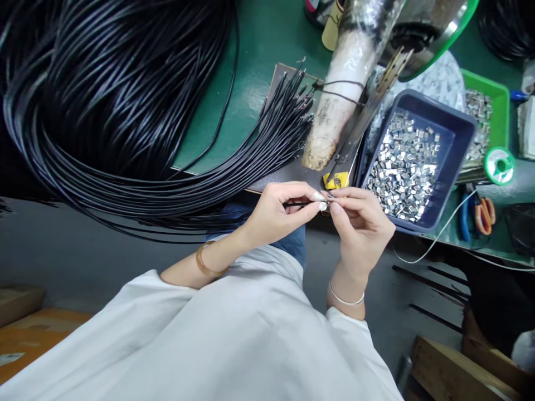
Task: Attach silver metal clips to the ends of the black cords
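Note:
My left hand (pixel 288 209) pinches a black cable (pixel 295 204) near its end, with white wraps on the thumb and a fingertip. Meeting it at the cable tip, my right hand (pixel 361 220) is closed, thumb against fingers, on a small metal piece (pixel 330 195) mostly hidden by the fingertips. A thick bundle of black cables (pixel 175 192) sweeps in from the left, its stripped ends (pixel 303 103) lying on a brown board. To the right of my right hand, a dark blue tray (pixel 453 161) holds many small silver metal clips (pixel 401 167).
A plastic-wrapped post (pixel 334 117) stands behind my hands, with a yellow piece (pixel 336 180) at its foot. Farther right are a green tray (pixel 501 106), a solder-like spool (pixel 500 166) and orange-handled pliers (pixel 485 216). Cardboard boxes (pixel 45 334) sit on the floor.

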{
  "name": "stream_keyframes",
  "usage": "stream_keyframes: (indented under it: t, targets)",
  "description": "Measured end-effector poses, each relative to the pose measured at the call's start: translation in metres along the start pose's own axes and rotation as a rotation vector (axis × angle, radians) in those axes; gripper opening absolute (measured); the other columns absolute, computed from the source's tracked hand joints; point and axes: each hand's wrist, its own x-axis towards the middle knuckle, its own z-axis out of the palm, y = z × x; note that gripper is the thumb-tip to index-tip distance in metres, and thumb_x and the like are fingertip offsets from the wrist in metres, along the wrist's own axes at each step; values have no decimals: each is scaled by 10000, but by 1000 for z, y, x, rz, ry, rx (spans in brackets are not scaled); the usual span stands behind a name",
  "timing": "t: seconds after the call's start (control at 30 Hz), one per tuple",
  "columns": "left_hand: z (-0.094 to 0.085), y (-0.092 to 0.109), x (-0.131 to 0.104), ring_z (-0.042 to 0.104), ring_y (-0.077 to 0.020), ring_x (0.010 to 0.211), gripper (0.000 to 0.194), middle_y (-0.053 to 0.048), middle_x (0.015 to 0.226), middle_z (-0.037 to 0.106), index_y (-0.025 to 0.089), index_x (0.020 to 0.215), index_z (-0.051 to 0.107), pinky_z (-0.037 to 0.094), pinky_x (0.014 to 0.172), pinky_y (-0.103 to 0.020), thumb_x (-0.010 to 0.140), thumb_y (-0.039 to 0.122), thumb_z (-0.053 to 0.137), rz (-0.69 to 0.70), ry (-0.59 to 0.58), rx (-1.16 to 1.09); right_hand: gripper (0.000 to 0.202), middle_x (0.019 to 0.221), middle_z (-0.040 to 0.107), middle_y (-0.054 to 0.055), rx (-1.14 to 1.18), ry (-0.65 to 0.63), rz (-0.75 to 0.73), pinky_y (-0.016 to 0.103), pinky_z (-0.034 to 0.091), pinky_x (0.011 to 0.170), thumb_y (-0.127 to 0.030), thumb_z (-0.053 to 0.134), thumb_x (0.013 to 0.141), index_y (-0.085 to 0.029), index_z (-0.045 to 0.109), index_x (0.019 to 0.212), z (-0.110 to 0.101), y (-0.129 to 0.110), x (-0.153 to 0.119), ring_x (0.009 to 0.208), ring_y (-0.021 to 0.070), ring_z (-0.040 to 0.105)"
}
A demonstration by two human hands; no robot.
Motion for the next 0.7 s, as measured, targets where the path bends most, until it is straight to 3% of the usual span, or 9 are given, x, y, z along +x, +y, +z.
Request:
stream_keyframes:
  t: [0.13,0.33,0.43,0.57,0.63,0.7]
  targets:
    - [-1,2,-1,425,-50,540,120,-47,765,688,103,802,704,328,497,-202,825,206,646,56,-23,70,99,907,699,13,-37,-31,-28,286,601,688,-160,683,803,-241,710,855,-3,0,1,843,135,690]
    - [-1,0,-2,446,-64,546,128,-43,751,669,118,810,695,337,501,-205,841,221,627,85,-31,75,77,901,695,10,-33,-50,-15,274,595,684,-168,677,806,-237,696,836,-4,3,1,842,133,687]
    - [-4,-3,-2,425,-77,544,143,-20,678,620,136,820,697,346,532,-222,864,227,595,169,-52,212,78,926,702,15,-99,-77,-40,307,604,731,-172,667,814,-237,693,850,-6,2,1,862,146,692]
    - [-4,-5,-5,502,-117,644,191,-33,685,622,163,775,675,399,668,-262,890,231,539,250,-64,452,94,962,710,20,-310,-100,-124,380,593,861,-156,649,820,-239,682,848,-7,-4,0,919,167,690]
    - [-1,-3,-8,507,-106,629,197,-31,694,627,160,770,645,406,649,-250,900,252,530,176,-67,357,81,953,702,17,-258,-90,-105,383,601,848,-154,646,819,-232,668,819,-5,-6,-1,905,168,694]
    - [2,0,-11,468,-73,530,194,-6,643,601,152,785,605,383,545,-215,903,295,547,-7,-106,69,77,955,693,18,-155,-53,-84,386,614,819,-153,651,814,-229,662,809,-1,-7,-4,894,170,697]
